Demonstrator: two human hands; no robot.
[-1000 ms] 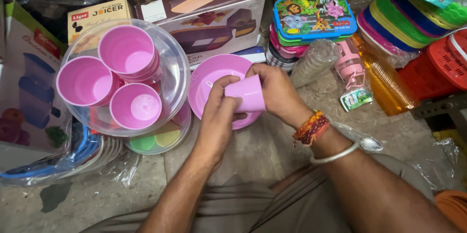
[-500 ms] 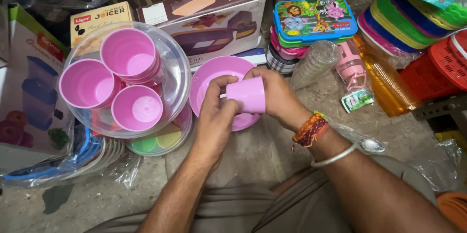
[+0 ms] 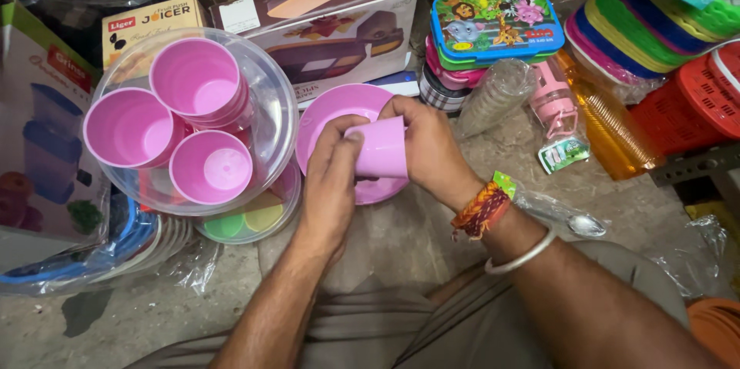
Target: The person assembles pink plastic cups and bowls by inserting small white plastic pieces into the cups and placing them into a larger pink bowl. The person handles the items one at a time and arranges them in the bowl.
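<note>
The pink cup (image 3: 379,151) is lying on its side between both hands, held just above the pink plate (image 3: 339,119), its mouth turned toward the left hand (image 3: 333,176). The right hand (image 3: 428,145) is wrapping closed around the cup's base end, thumb on top; the left hand is curling shut on the rim end, fingertips pressing at the mouth. What the fingers are doing inside the mouth is hidden.

To the left of the plate, a clear round bowl (image 3: 279,111) is holding three stacks of matching pink cups (image 3: 196,80), and under the bowl more clear lidded containers (image 3: 247,223) are sitting. Behind the plate a maroon cardboard box (image 3: 324,30) is leaning; to the plate's right a cartoon-animal lunch box (image 3: 497,26) is resting on other tins.

Handling this well probably means keeping the right hand steady as the anchor and letting only the left fingers work, staying over the plate so a slip lands softly.
</note>
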